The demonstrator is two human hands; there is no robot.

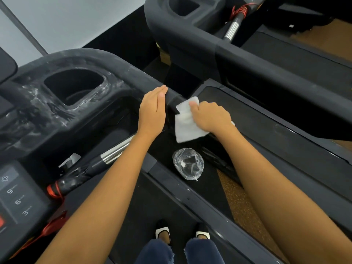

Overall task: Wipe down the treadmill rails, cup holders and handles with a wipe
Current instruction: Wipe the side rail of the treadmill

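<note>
My right hand grips a white wipe and presses it against the end of the dark treadmill side rail. My left hand lies flat on that rail just left of the wipe, fingers straight and together, holding nothing. The cup holder sits left of my hands, its rim streaked with wet smears. A black and chrome handle runs below the rail, partly hidden by my left forearm.
A crumpled clear plastic wrapper lies on the deck edge below the wipe. The console keypad with a red cord is at lower left. A second treadmill stands to the right. My feet are on the belt.
</note>
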